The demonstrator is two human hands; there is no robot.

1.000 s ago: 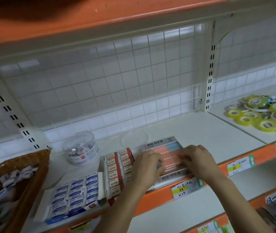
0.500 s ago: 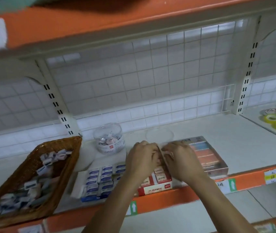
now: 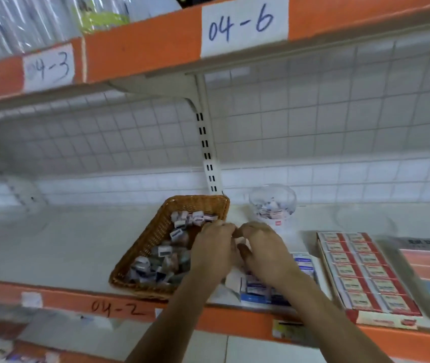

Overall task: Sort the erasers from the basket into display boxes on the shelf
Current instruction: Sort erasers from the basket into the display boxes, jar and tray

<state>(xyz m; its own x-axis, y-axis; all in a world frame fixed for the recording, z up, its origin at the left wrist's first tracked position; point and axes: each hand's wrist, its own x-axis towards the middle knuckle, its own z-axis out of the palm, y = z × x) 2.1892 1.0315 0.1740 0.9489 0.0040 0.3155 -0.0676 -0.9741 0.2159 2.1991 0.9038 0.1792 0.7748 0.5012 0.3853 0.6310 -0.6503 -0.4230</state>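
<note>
I count one wicker basket (image 3: 156,226) at centre, holding a heap of loose erasers (image 3: 164,251), too jumbled to number. Three display boxes sit at lower right: a blue box (image 3: 303,263), a red box (image 3: 360,271) showing two columns of erasers, and a grey box (image 3: 428,260) cut off by the frame edge. One clear tub (image 3: 272,205) stands behind them. My own hands make two: left hand (image 3: 213,252) and right hand (image 3: 263,250).

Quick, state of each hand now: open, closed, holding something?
Left hand: fingers curled; any held item cannot be told.
Right hand: fingers curled; any held item cannot be told.
</note>
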